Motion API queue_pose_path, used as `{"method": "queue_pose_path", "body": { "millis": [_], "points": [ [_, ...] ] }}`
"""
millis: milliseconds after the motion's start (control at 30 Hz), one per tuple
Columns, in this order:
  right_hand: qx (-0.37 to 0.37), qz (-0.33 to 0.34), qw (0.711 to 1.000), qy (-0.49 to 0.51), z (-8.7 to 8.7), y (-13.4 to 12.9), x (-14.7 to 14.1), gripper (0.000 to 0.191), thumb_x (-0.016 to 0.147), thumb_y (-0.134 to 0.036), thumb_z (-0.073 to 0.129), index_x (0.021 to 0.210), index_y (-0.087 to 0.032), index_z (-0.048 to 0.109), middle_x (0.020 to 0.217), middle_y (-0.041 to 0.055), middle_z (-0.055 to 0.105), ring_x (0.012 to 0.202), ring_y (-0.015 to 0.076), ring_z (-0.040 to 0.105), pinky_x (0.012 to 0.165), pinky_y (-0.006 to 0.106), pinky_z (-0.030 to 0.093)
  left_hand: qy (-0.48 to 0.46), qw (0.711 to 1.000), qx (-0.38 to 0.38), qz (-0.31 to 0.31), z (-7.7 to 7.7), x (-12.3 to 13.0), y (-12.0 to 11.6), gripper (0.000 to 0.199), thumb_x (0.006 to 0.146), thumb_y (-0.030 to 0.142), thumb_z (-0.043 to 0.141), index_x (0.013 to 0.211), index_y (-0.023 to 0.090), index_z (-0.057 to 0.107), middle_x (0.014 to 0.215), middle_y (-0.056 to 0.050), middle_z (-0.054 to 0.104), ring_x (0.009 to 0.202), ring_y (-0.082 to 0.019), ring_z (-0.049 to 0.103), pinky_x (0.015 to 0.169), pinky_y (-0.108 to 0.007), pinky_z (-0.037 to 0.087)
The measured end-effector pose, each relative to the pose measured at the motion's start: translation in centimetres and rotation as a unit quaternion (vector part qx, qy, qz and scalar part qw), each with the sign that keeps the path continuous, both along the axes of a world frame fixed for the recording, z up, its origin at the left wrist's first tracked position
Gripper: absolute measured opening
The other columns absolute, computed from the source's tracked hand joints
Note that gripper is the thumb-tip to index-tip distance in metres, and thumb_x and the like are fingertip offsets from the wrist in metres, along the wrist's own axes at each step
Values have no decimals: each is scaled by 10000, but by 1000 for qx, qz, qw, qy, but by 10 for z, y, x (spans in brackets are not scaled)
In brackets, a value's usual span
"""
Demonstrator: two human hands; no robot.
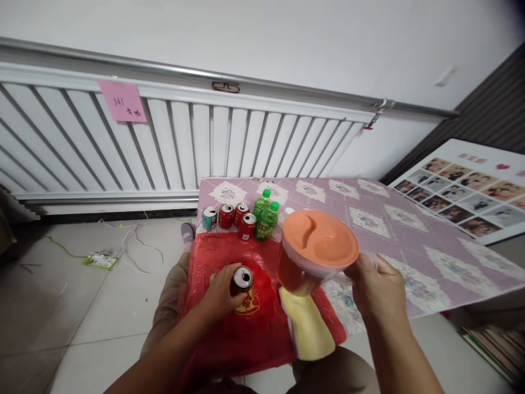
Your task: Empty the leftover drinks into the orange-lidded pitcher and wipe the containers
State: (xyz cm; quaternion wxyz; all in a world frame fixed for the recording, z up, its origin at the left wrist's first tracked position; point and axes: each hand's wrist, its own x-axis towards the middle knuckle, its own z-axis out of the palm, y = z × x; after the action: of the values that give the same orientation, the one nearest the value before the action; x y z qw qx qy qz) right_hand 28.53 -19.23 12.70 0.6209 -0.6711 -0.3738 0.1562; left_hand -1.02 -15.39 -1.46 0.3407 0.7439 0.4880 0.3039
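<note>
Right at the near edge of the worktop, a yellow cloth [310,328] lies to the right on the red mat [229,350] that covers the near left corner. Just beyond, a red scalloped plate [267,285] with gold print, and over it the left hand [221,294]: thumb and fingers clamped around a dark can [243,278], its top facing up, the opening showing. Whether the can touches the plate I cannot tell.

Out on the right, the right hand [379,287] has its fingers curled tight on the handle side of a clear jug [301,276]; the handle is mostly hidden. An orange lid [322,239] caps it, the jug apparently raised, its base seen against the cloth's far end. Good handling here, I'd judge, means a firm wrist, a level jug and room to pass the bottles, with a light squeeze on the thin can so it stays upright and undented.

Farther on, toward the far left corner, stand a teal can [209,218] and three red cans [226,216], with two green bottles [267,223] just beside them. The flowered tablecloth [371,205] runs back to the far edge, and past that rises the white radiator [238,142].
</note>
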Motion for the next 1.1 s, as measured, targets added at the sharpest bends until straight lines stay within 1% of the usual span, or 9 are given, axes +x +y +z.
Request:
{"method": "queue_pose_path", "body": {
  "millis": [200,300,400,467,600,733,833,933,1100],
  "points": [
    [-70,-13,997,-38,-6,-42,9,252,672,-397,711,545,-208,602,504,-10,503,486,127,427,445,258,347,-29,1000,8,5,-4,0,0,688,679,167,752,1321,214,510,1347,-134,604,1266,-326,559,1061,-566,413],
    [-92,-5,994,-52,-11,-54,11,261,667,-420,717,561,-202,620,519,-4,519,498,135,443,449,261,361,-54,998,3,8,-5,1,0,700,668,151,761,1316,216,505,1327,-122,615,1253,-312,566,1071,-556,412],
    [-103,4,993,-52,-14,-61,12,295,657,-442,720,547,-199,594,514,-14,500,504,131,431,458,258,360,-100,995,11,14,0,4,-1,707,660,131,759,1313,211,501,1317,-114,614,1255,-297,564,1100,-532,405],
    [-114,7,992,-49,-14,-64,11,303,652,-450,724,552,-194,595,521,-16,504,516,130,435,474,255,368,-131,991,23,16,7,6,-2,704,664,128,753,1315,205,495,1329,-114,600,1274,-287,550,1123,-508,394],
    [-133,19,990,-52,-8,-66,9,292,652,-462,726,595,-190,639,548,-3,540,537,145,462,504,268,392,-179,983,36,14,27,12,-3,710,675,138,747,1328,180,471,1359,-129,562,1303,-279,523,1150,-479,378],
    [-131,47,988,-69,-4,-65,7,301,638,-462,733,549,-202,609,528,-12,512,524,143,446,494,271,383,-201,979,29,11,42,16,-3,732,672,135,747,1342,175,457,1374,-138,544,1320,-287,505,1157,-473,370],
    [-132,63,986,-82,-3,-63,6,313,637,-472,729,537,-209,593,522,-22,496,525,140,438,494,267,377,-202,979,15,22,46,18,-6,767,667,134,757,1363,196,441,1392,-128,535,1322,-288,507,1152,-471,376],
    [-138,74,984,-90,-2,-62,3,321,637,-468,730,527,-210,572,520,-30,474,533,135,424,505,263,370,-193,981,2,34,48,18,-8,792,656,137,772,1368,195,431,1396,-131,538,1317,-302,510,1148,-502,367],
    [-137,80,985,-71,6,-59,-13,306,629,-462,732,535,-210,587,537,-35,483,549,136,431,529,265,374,-167,985,5,46,51,15,-10,727,645,138,786,1301,205,482,1347,-123,580,1286,-316,532,1119,-539,373]
  ]
}}
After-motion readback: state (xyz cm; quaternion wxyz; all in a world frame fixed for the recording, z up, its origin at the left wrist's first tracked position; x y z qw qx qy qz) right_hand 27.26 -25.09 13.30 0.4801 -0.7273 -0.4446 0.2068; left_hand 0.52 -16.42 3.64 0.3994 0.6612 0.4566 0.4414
